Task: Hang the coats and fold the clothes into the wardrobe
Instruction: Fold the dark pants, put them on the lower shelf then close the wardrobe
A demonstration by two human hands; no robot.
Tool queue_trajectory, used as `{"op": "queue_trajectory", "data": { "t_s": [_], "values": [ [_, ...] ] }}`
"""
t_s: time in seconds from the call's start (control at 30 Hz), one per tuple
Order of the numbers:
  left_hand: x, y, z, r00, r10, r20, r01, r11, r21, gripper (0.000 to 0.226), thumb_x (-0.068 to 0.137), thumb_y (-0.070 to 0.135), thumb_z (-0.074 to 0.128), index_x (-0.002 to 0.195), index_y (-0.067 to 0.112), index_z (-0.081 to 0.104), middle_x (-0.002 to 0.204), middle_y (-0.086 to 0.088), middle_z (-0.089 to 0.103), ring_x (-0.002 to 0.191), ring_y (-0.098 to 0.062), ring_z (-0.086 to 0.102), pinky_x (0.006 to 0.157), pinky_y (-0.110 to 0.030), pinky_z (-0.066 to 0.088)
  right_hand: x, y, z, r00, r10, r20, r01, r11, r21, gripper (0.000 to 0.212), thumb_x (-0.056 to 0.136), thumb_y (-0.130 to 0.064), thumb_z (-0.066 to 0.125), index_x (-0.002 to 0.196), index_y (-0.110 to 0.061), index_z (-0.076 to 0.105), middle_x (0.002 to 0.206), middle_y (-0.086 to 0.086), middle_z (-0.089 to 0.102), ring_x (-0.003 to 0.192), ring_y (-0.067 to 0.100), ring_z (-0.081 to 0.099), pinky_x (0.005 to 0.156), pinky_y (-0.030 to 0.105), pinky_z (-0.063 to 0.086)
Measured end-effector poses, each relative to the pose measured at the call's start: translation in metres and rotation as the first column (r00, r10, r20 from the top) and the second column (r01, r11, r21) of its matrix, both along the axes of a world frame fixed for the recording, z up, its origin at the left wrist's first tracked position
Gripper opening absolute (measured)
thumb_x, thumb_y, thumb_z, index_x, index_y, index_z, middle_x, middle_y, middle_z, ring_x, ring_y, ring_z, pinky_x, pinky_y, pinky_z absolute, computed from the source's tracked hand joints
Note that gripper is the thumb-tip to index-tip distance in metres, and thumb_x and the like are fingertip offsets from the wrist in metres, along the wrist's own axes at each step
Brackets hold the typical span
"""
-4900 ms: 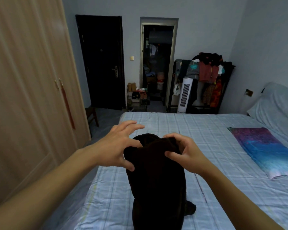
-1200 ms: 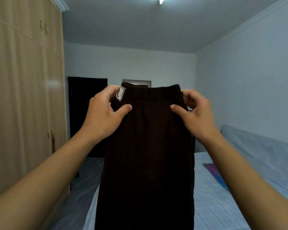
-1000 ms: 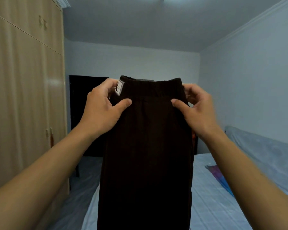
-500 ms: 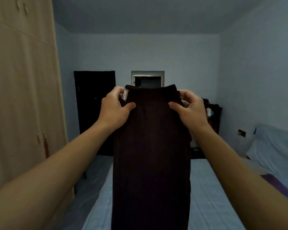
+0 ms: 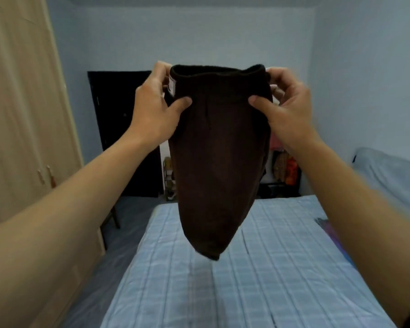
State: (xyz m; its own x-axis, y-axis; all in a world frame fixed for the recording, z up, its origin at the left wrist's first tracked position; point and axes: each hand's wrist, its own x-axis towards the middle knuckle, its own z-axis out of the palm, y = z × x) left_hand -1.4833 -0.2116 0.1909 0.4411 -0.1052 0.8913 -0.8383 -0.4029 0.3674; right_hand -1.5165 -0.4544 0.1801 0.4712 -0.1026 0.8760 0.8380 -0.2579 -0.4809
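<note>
A dark brown pair of trousers point(image 5: 217, 162) hangs in the air above the bed, held by its elastic waistband. My left hand point(image 5: 155, 110) grips the left side of the waistband, thumb in front, next to a white label. My right hand point(image 5: 285, 110) grips the right side the same way. The cloth swings away from me and its lower end tapers to a point over the mattress. The beige wardrobe point(image 5: 21, 114) stands at the left with its doors closed.
A bed with a pale blue checked sheet point(image 5: 246, 280) fills the lower middle. A colourful pillow point(image 5: 330, 230) lies at its right edge. A black door point(image 5: 123, 138) and a rack of clothes point(image 5: 284, 166) stand at the far wall. Grey floor runs between wardrobe and bed.
The view has tipped down, so more of the bed shows. The trousers have swung forward and up, away from me, and their lower end now shows above the sheet. Both hands keep their grip.
</note>
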Motion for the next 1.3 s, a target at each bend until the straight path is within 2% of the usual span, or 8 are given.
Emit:
{"op": "queue_trajectory", "data": {
  "t_s": [0.13,0.33,0.5,0.63,0.73,0.87,1.03,1.3],
  "values": [
    [-0.044,0.022,-0.077,0.988,-0.082,-0.131,0.084,0.996,0.015,0.032,0.084,0.009,0.075,0.108,0.016,0.056,0.098,0.01,0.063,0.097,-0.011,0.065,0.084,-0.045,0.058,-0.046,0.006,-0.071,0.989,0.029,-0.142,-0.036,0.998,-0.05,0.036,0.083,0.007,0.073,0.11,-0.013,0.061,0.102,-0.002,0.066,0.096,0.014,0.068,0.086,0.027,0.055],
    [-0.131,0.062,-0.191,0.915,-0.122,-0.385,0.145,0.989,0.032,0.035,0.08,0.006,0.08,0.104,0.02,0.059,0.094,0.014,0.063,0.09,0.0,0.063,0.077,-0.024,0.055,-0.138,0.046,-0.185,0.929,0.015,-0.371,-0.026,0.999,-0.027,0.035,0.081,0.012,0.072,0.11,-0.003,0.06,0.099,0.002,0.069,0.094,0.009,0.069,0.085,0.025,0.056],
    [-0.232,0.113,-0.297,0.829,-0.127,-0.544,0.206,0.975,0.087,0.037,0.076,0.006,0.083,0.1,0.025,0.061,0.091,0.02,0.063,0.092,-0.002,0.062,0.075,-0.014,0.048,-0.247,0.083,-0.287,0.839,0.018,-0.545,-0.066,0.996,-0.068,0.037,0.079,0.015,0.071,0.102,-0.013,0.062,0.093,-0.011,0.067,0.095,0.011,0.068,0.083,0.026,0.055],
    [-0.308,0.145,-0.363,0.743,-0.181,-0.645,0.287,0.956,0.063,0.041,0.073,0.004,0.083,0.097,0.028,0.06,0.089,0.013,0.066,0.088,-0.011,0.066,0.078,-0.034,0.056,-0.329,0.106,-0.356,0.77,0.011,-0.639,-0.075,0.995,-0.073,0.036,0.077,0.008,0.075,0.102,-0.015,0.063,0.091,-0.009,0.065,0.089,0.01,0.065,0.08,0.025,0.053],
    [-0.358,0.157,-0.399,0.676,-0.165,-0.718,0.295,0.954,0.058,0.041,0.072,0.004,0.082,0.095,0.03,0.059,0.091,0.013,0.066,0.089,-0.011,0.065,0.08,-0.039,0.056,-0.372,0.119,-0.397,0.702,-0.015,-0.712,-0.04,0.997,-0.061,0.036,0.075,-0.002,0.076,0.101,-0.023,0.064,0.09,-0.006,0.066,0.087,0.014,0.066,0.079,0.028,0.052],
    [-0.391,0.164,-0.425,0.647,-0.133,-0.751,0.303,0.949,0.093,0.043,0.073,0.005,0.082,0.096,0.032,0.058,0.092,0.015,0.066,0.092,-0.008,0.064,0.081,-0.034,0.056,-0.406,0.129,-0.423,0.622,-0.019,-0.783,-0.01,0.999,-0.032,0.036,0.074,-0.001,0.074,0.098,-0.027,0.067,0.097,0.003,0.071,0.097,0.022,0.07,0.086,0.036,0.054],
    [-0.391,0.162,-0.425,0.636,-0.127,-0.761,0.269,0.961,0.065,0.043,0.073,0.005,0.083,0.097,0.032,0.059,0.092,0.015,0.067,0.093,-0.006,0.064,0.08,-0.029,0.056,-0.41,0.129,-0.424,0.616,-0.042,-0.786,0.013,0.999,-0.043,0.035,0.075,-0.003,0.075,0.103,-0.021,0.069,0.101,0.004,0.073,0.1,0.023,0.07,0.09,0.042,0.056],
    [-0.349,0.135,-0.419,0.627,-0.145,-0.765,0.223,0.975,-0.001,0.042,0.076,0.004,0.082,0.104,0.03,0.063,0.097,0.017,0.068,0.098,0.0,0.063,0.076,-0.016,0.052,-0.366,0.104,-0.425,0.607,-0.024,-0.794,0.041,0.999,0.001,0.034,0.08,0.007,0.074,0.108,-0.012,0.068,0.102,0.005,0.074,0.1,0.023,0.071,0.086,0.034,0.057]
  ]
}}
